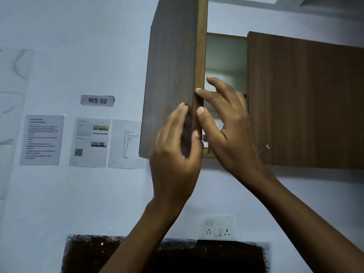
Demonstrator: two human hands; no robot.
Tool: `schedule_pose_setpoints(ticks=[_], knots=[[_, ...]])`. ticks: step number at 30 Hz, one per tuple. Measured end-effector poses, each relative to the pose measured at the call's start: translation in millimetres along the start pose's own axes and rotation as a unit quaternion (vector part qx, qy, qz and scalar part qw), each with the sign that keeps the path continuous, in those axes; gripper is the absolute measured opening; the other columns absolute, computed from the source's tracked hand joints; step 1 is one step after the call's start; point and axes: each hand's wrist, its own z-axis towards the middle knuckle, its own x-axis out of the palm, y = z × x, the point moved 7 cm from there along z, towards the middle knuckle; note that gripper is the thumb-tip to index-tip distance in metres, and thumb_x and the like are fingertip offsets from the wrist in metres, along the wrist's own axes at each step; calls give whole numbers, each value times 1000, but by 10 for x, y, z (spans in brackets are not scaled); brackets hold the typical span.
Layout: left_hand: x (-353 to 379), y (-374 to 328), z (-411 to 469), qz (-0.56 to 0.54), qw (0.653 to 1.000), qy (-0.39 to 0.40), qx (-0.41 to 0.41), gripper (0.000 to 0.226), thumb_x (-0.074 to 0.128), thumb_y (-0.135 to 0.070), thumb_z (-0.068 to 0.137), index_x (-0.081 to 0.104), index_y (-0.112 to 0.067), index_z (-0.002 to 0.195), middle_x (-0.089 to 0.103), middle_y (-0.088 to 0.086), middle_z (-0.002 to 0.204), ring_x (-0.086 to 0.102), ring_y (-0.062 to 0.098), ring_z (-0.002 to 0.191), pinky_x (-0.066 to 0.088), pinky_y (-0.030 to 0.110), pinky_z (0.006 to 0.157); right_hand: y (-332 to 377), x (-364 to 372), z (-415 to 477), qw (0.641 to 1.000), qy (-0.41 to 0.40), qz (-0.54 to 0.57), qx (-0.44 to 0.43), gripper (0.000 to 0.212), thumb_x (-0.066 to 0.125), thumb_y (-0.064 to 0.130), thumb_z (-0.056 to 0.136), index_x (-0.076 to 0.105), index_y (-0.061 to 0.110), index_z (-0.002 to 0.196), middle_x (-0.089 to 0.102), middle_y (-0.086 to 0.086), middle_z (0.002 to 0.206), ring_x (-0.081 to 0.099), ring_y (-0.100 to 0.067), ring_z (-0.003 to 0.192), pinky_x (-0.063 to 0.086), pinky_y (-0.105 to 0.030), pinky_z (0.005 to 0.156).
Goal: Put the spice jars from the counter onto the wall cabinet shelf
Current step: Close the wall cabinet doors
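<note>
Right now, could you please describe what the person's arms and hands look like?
The left forearm and right forearm are bare as far as the frame shows, with no sleeves in view. The left hand and right hand wear no visible gloves, rings, watch or bands. The fingernails look short and unpainted.

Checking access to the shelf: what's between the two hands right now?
The free edge of the open cabinet door runs between them: the left hand holds it, the right hand touches it. The head view shows it.
</note>
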Motion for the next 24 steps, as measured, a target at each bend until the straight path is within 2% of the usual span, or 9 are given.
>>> schedule_pose_setpoints(ticks=[2, 3, 5, 7, 11, 13, 16, 21, 24], knots=[[159, 6, -66, 13, 1000, 26, 10, 52, 41, -26, 90, 41, -11, 140, 44, -1, 145, 38, 7, 133, 31, 15, 107, -75, -42, -7, 1000, -1, -8, 12, 36, 46, 27, 90, 59, 15, 121, 46, 1, 141, 39, -14, 129, 30, -27, 104], [250, 17, -96, 12, 999, 43, 10, 55, 38, -28, 91, 36, -12, 143, 38, -1, 149, 32, 7, 137, 27, 18, 111, -107, -65, -13, 1000, -3, -13, 17, 36, 46, 27, 90, 59, 15, 121, 46, 2, 141, 39, -14, 128, 29, -26, 103], [434, 48, -156, 7, 997, 77, 1, 57, 30, -32, 93, 27, -14, 147, 24, -3, 155, 18, 9, 143, 21, 33, 117, -170, -111, -25, 999, -10, -26, 25, 35, 46, 28, 89, 60, 14, 118, 46, 3, 140, 39, -13, 128, 30, -28, 102], [614, 74, -208, 0, 995, 103, -7, 57, 24, -36, 94, 16, -22, 149, 12, -8, 158, 4, 8, 146, 9, 43, 120, -253, -156, -33, 999, -14, -32, 39, 35, 47, 30, 88, 60, 13, 116, 46, 3, 140, 39, -12, 127, 31, -27, 101], [953, 117, -304, -1, 988, 153, -12, 57, 18, -43, 93, -2, -36, 145, -2, -13, 159, -12, 7, 145, -14, 44, 115, -494, -230, -62, 996, -12, -22, 81, 33, 50, 29, 86, 59, 13, 114, 48, 3, 138, 35, -3, 120, 26, -9, 93], [1128, 144, -354, 1, 984, 179, -14, 57, 18, -52, 92, -8, -41, 142, -7, -14, 158, -17, 6, 144, -18, 46, 112, -643, -279, -95, 995, -17, -14, 93, 29, 55, 21, 88, 59, 12, 115, 49, 0, 138, 36, -2, 121, 29, -16, 99], [1383, 184, -429, 27, 978, 206, -3, 61, 21, -57, 94, -12, -39, 141, -11, -15, 157, -20, 8, 143, -20, 45, 110, -890, -311, -149, 992, -10, -7, 124, 34, 56, 14, 90, 55, 11, 124, 45, -1, 142, 37, -6, 129, 31, -24, 105], [1830, 300, -537, 99, 968, 231, 18, 69, 27, -52, 91, -17, -33, 140, -20, -12, 154, -25, 16, 142, -16, 49, 111, -1356, -283, -259, 985, 3, -2, 174, 43, 55, 14, 91, 47, 15, 133, 34, 1, 151, 32, -11, 137, 25, -20, 103], [2087, 398, -592, 139, 962, 235, 17, 78, 40, -43, 94, -19, -29, 141, -25, -10, 152, -29, 19, 141, -18, 50, 110, -1617, -219, -319, 983, 12, -14, 185, 49, 53, 19, 92, 38, 19, 140, 25, 4, 155, 26, -10, 140, 21, -19, 102]])
